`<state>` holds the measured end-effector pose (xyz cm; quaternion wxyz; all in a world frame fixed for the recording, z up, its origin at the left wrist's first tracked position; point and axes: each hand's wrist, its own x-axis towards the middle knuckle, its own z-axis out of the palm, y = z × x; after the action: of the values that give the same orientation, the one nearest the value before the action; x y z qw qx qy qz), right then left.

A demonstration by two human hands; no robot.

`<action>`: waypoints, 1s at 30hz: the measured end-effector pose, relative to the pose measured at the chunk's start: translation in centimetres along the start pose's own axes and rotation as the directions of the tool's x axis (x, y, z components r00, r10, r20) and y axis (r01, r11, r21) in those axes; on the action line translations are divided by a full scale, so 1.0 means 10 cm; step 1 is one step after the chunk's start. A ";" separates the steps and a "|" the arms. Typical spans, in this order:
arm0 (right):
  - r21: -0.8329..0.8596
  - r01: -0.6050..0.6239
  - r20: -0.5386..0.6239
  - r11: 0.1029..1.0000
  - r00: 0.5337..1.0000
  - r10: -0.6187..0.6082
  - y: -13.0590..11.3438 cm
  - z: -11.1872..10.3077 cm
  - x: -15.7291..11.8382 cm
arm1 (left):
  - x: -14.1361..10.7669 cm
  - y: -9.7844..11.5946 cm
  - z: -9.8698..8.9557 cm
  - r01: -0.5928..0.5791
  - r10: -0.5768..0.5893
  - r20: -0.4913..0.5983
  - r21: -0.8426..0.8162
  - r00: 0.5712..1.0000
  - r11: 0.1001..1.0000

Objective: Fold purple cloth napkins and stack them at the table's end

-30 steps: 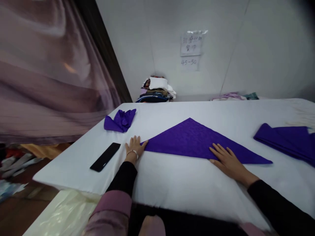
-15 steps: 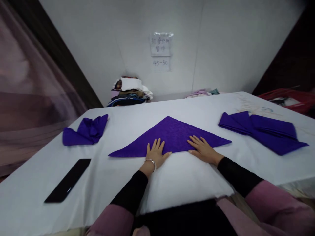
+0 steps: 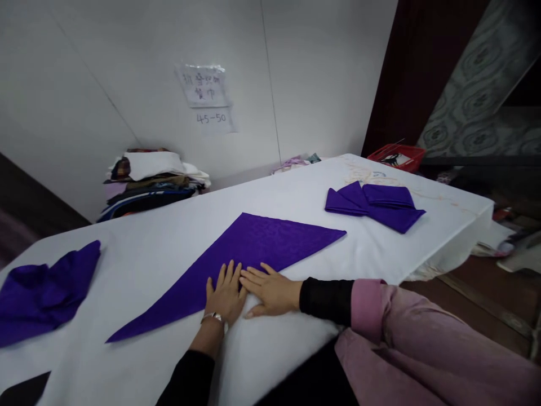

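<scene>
A purple cloth (image 3: 262, 239) lies flat as a wide triangle on the white-covered table (image 3: 169, 248). My left hand (image 3: 226, 296), with a bracelet at the wrist, rests palm down on its near edge, fingers spread. Right beside it, my right hand (image 3: 273, 290) lies flat with fingers stretched over the same edge. The fingertips of the two hands meet or nearly meet. Neither hand grips anything.
Folded purple cloths (image 3: 391, 203) sit at the right, and a crumpled purple cloth (image 3: 51, 293) at the left. A black flat object (image 3: 27, 389) is cut off at lower left. Behind the table are stacked fabrics (image 3: 152, 180) and a red basket (image 3: 408, 160).
My right hand has moved left along the near edge, up to my left hand. The view has turned to the right, bringing more of the table's right side into sight.
</scene>
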<state>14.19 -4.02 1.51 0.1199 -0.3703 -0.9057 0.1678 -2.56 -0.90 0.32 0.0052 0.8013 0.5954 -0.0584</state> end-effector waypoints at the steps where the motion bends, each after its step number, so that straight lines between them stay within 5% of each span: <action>1: 0.008 -0.014 0.008 1.000 1.000 0.014 0.04 0.00 -0.04 | 0.00 0.00 0.00 0.001 -0.001 -0.002 -0.002 1.000 1.000; 6: -0.015 -0.099 0.036 0.995 0.994 0.099 0.30 -0.16 -0.42 | -0.01 0.03 -0.03 0.010 -0.010 -0.009 -0.021 1.000 1.000; 12: -0.105 -0.343 -0.011 0.933 0.939 0.344 0.72 -0.39 -1.06 | -0.01 0.05 -0.06 0.015 -0.016 -0.006 -0.047 1.000 0.999; 20: -0.197 -0.682 -0.146 0.704 0.731 0.667 1.36 -0.64 -1.96 | -0.01 0.03 -0.04 0.007 -0.008 -0.019 -0.060 1.000 0.998; 24: -0.207 -0.785 -0.236 0.584 0.619 0.749 1.45 -0.72 -2.07 | -0.01 0.05 -0.05 0.009 -0.011 -0.020 -0.058 1.000 0.998; 26: -0.217 -0.778 -0.298 0.590 0.628 0.719 1.37 -0.73 -1.95 | 0.00 0.05 -0.04 0.007 -0.009 -0.022 -0.059 1.000 0.998; 30: -0.225 -0.586 -0.254 0.779 0.807 0.534 1.00 -0.64 -1.43 | -0.01 0.05 -0.04 0.008 -0.010 -0.033 -0.057 0.999 0.998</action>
<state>32.61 -6.11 2.10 0.0876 -0.6502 -0.7542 0.0265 -2.08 -1.05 0.72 0.0181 0.7991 0.6003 -0.0281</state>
